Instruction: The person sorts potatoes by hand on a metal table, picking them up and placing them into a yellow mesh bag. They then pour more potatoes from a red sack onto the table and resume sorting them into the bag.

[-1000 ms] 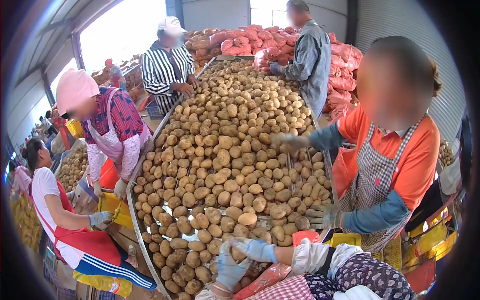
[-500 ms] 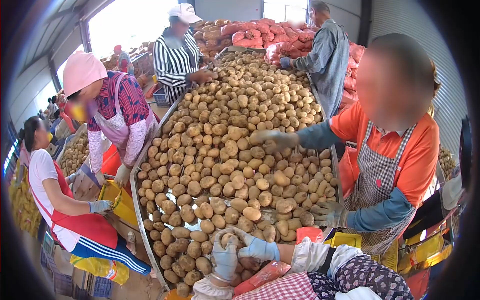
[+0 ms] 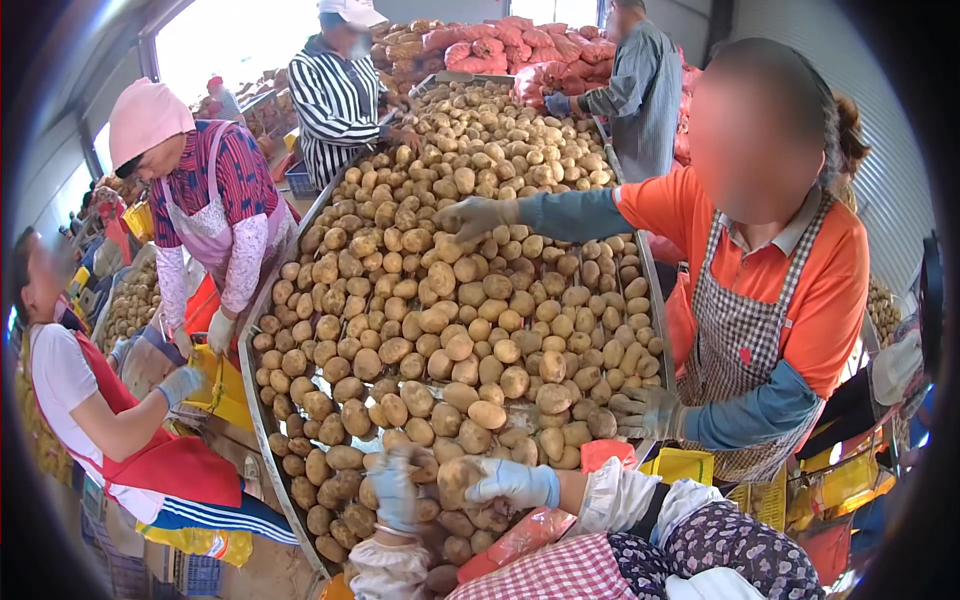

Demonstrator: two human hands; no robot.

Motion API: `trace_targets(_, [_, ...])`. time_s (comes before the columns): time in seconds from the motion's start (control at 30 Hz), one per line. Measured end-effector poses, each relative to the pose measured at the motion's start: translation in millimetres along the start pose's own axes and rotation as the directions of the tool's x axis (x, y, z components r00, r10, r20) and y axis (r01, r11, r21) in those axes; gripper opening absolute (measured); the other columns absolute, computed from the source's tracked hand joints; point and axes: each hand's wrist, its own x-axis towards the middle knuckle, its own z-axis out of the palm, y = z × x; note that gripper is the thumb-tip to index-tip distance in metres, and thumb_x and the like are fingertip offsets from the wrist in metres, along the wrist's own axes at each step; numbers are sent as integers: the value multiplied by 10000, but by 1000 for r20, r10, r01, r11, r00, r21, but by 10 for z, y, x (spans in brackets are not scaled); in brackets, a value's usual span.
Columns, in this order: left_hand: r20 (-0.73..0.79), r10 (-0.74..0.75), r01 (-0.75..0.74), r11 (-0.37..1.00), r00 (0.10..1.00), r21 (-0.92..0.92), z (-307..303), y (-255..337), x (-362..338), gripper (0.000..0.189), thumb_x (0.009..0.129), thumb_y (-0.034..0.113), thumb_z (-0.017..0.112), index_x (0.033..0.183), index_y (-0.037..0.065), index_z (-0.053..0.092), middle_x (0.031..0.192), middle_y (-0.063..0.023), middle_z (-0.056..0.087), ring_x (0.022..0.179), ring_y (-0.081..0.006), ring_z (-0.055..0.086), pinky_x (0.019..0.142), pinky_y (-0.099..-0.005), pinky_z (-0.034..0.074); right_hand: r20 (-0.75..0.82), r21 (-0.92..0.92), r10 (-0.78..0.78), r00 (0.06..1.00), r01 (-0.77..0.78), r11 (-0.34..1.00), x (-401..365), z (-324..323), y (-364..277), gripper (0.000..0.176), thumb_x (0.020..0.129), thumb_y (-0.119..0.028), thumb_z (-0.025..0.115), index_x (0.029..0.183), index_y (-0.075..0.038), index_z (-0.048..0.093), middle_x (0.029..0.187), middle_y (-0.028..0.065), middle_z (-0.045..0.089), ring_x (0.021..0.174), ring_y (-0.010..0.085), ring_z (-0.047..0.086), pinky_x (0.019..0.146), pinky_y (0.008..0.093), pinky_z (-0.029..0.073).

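Observation:
Potatoes (image 3: 460,345) cover a long metal-edged sorting table (image 3: 262,400) in front of me. At the near end, my right hand (image 3: 512,482), in a light blue glove, has its fingers around a brown potato (image 3: 456,484). Beside it on the left, my left hand (image 3: 395,492), gloved the same way, is raised over the potatoes. Motion smears its fingers. A potato (image 3: 424,466) shows right by those fingertips. Close below my right wrist lies a red plastic wrap (image 3: 520,542).
Across the right edge, a person in an orange shirt (image 3: 840,270) reaches over the potatoes. More people stand along the left side and far end. Red sacks (image 3: 570,60) are piled at the back. Yellow crates (image 3: 680,468) stand at the right, with a yellow container (image 3: 222,385) at the left.
My hands, close together before around a potato, are now apart: the left has moved left, and the right keeps a potato. The orange-shirted person's upper hand has reached farther across the table.

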Motion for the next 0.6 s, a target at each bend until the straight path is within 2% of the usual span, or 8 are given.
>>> trace_targets(0.07, [-287,20,28,986,958,163,-301,-155,59,216,926,147,533,795,-4,616,671,-19,572,600,-108,467,549,-283,399,-148,112,37,988,-21,994,-17,24,-65,637,859,-172,621,1408,-44,324,963,11,577,714,74,465,657,225,383])
trace_targets(0.1, [-353,225,-92,930,908,356,-434,-79,68,229,922,144,536,756,0,604,650,-27,575,567,-106,466,535,-287,394,-141,112,38,989,-22,993,-17,-7,-90,637,859,-172,621,1408,-44,324,963,11,577,714,74,465,657,225,383])
trace_targets(0.17, [-457,142,-75,984,878,161,-728,32,-85,262,927,147,504,722,-4,566,635,-44,550,574,-109,478,523,-286,380,-33,333,-204,978,203,921,-37,-166,-118,651,847,-141,612,1420,-76,310,916,1,577,706,74,468,646,238,386])
trace_targets(0.23, [-600,126,-76,991,790,108,-1057,-27,-311,232,928,130,471,739,18,544,661,-49,520,628,-107,485,547,-268,376,53,364,-208,977,175,915,-8,-462,126,661,835,-123,603,1421,-92,300,966,29,586,777,106,537,706,257,442])
trace_targets(0.3, [-514,110,-11,981,851,193,-1347,21,-684,186,911,155,490,783,30,539,718,-60,518,675,-142,492,594,-301,390,-148,477,-169,974,220,851,-14,-504,168,608,840,-120,582,1394,-82,334,987,49,587,812,132,568,728,264,470])
trace_targets(0.37, [-388,32,108,937,921,333,-1544,103,-943,156,890,194,515,849,44,536,804,-79,515,744,-190,501,656,-347,404,-49,467,-267,962,259,846,56,-574,141,521,849,-126,569,1338,-67,399,985,58,590,808,141,570,696,260,469])
trace_targets(0.5, [-428,-176,372,822,886,431,-1734,44,-1452,201,874,247,542,937,57,546,925,-110,508,834,-245,504,718,-402,406,-181,346,-296,938,343,873,80,-561,57,384,860,-153,565,1220,-48,483,998,73,594,828,154,590,688,276,494])
trace_targets(0.6, [-471,-265,507,688,841,519,-1683,-134,-1670,263,862,288,563,1003,66,553,1016,-133,504,902,-286,507,764,-443,408,-367,312,-218,905,340,887,53,-482,-49,363,957,-352,462,1212,-94,479,970,136,630,692,217,647,459,322,515])
